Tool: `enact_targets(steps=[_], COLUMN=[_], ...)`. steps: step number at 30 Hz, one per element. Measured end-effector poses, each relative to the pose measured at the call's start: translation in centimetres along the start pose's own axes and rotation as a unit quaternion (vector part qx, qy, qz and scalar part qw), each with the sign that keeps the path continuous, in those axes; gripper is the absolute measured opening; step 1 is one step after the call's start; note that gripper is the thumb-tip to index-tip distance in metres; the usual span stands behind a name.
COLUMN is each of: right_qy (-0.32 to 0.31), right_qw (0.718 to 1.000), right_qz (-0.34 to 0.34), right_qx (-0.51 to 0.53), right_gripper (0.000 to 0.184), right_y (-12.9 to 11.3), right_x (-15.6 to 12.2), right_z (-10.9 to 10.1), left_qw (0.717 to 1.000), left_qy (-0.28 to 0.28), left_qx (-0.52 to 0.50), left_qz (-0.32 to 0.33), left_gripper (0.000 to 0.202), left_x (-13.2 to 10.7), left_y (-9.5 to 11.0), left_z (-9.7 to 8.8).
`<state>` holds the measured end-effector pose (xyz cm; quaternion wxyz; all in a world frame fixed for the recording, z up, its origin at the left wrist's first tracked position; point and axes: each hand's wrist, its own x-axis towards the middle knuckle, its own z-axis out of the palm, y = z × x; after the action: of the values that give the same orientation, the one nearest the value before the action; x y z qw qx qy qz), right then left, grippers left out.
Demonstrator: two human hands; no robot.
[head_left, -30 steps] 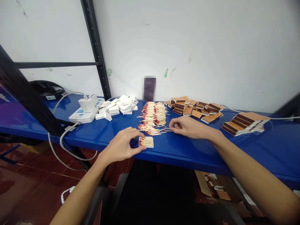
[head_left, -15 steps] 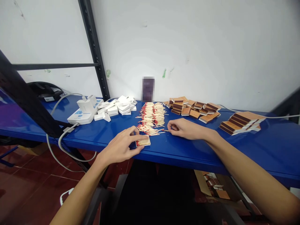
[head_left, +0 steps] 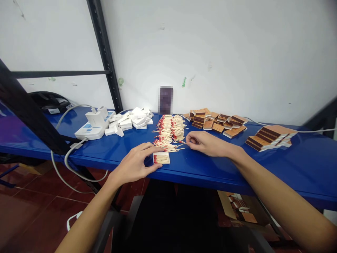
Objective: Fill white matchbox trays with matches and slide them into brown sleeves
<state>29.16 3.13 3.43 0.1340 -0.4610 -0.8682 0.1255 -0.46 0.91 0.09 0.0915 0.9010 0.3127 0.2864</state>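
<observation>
A small white matchbox tray (head_left: pixel 165 154), partly filled with red-headed matches, lies near the front edge of the blue shelf. My left hand (head_left: pixel 134 163) grips it from the left, thumb on the near side and fingers along the far side. My right hand (head_left: pixel 209 143) is closed in a pinch beside the match pile, with a match (head_left: pixel 182 142) sticking out leftward from its fingertips. How many matches it holds is hard to see. The large pile of loose matches (head_left: pixel 178 128) spreads beyond the tray, heads mostly toward the left.
Empty white trays (head_left: pixel 137 118) are heaped at the back left, next to a power strip (head_left: pixel 91 131) with cables. Brown matchbox sleeves (head_left: pixel 217 127) lie heaped at the back right, with a stack of matchboxes (head_left: pixel 271 137) farther right. A dark metal post (head_left: pixel 106 52) rises at left.
My left fingers have shifted from over the matches to the tray's far edge, showing more of its inside. My right hand has moved slightly left, toward the pile.
</observation>
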Motion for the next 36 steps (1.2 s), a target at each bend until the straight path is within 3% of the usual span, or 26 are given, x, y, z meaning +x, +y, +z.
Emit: enact_targets(steps=[5, 8, 12, 15, 18, 21, 29, 36], right_qy=[-0.015, -0.033, -0.015, 0.004, -0.019, -0.039, -0.044, -0.025], right_qw=[0.995, 0.994, 0.995, 0.999, 0.999, 0.998, 0.998, 0.998], right_qz=[-0.081, -0.094, -0.094, -0.051, -0.001, -0.011, -0.013, -0.037], right_qx=[0.050, 0.038, 0.025, -0.017, -0.048, -0.042, -0.045, -0.043], right_gripper=[0.013, 0.010, 0.011, 0.013, 0.015, 0.022, 0.022, 0.023], right_y=[-4.9, -6.5, -5.6, -3.8, -2.3, -1.6, -1.6, -3.5], right_x=[1.1, 2.1, 2.3, 1.4, 0.6, 0.6, 0.9, 1.2], right_z=[1.4, 2.5, 2.1, 0.7, -0.2, 0.1, 0.7, 1.4], left_qw=[1.000, 1.000, 1.000, 1.000, 1.000, 1.000, 1.000, 1.000], left_qy=[-0.007, -0.010, -0.010, -0.014, -0.017, -0.016, -0.010, -0.010], left_qx=[0.020, 0.019, 0.017, 0.017, 0.013, 0.011, 0.000, -0.004], left_qz=[-0.003, -0.001, -0.001, 0.001, 0.001, -0.001, 0.012, 0.018], left_gripper=[0.040, 0.038, 0.026, 0.024, 0.025, 0.024, 0.020, 0.020], left_x=[0.0, 0.1, 0.1, 0.1, 0.1, 0.1, 0.1, 0.0], left_y=[-0.1, 0.0, -0.1, -0.1, -0.1, 0.0, 0.0, 0.0], left_z=[0.0, 0.0, 0.0, 0.1, 0.1, 0.1, 0.0, 0.0])
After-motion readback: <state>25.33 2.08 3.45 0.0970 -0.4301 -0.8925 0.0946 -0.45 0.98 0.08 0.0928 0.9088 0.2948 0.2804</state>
